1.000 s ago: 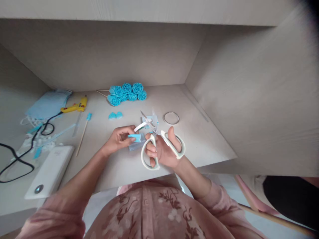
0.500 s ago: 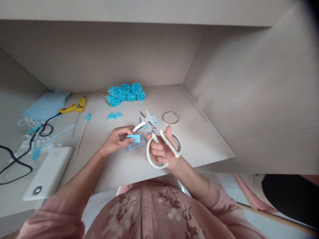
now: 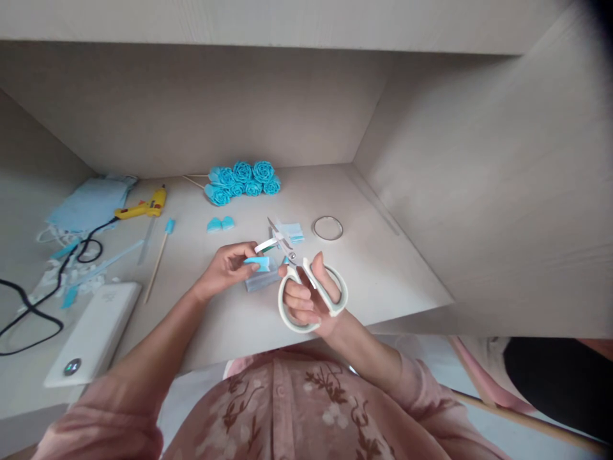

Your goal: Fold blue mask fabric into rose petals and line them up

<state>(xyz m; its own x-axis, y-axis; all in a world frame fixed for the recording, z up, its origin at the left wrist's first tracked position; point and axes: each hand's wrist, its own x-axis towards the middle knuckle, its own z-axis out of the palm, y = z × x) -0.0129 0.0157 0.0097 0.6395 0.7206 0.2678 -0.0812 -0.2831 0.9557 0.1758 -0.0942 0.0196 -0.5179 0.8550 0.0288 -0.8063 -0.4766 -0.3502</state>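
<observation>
My left hand pinches a folded blue piece and a narrow white strip above the bench. My right hand is gripping the scissors, fingers and thumb through the pale handles, blades parted beside the strip's end (whether it lies between them, I cannot tell). The cutting looks partway along: the blue piece is unfinished in my grip, while two rounded blue pieces lie cut beyond my left hand. Farther back, a cluster of blue roses seems complete; one stick has only a small blue tip, so its flower appears left to build. Just beyond the blades are flat blue sheets, with a metal ring to their right. A clear plastic box sits under my hands, crowding the cut. Off left are a yellow glue gun, its looping black cord, white scraps and a white power bank, all apart from the blades.
</observation>
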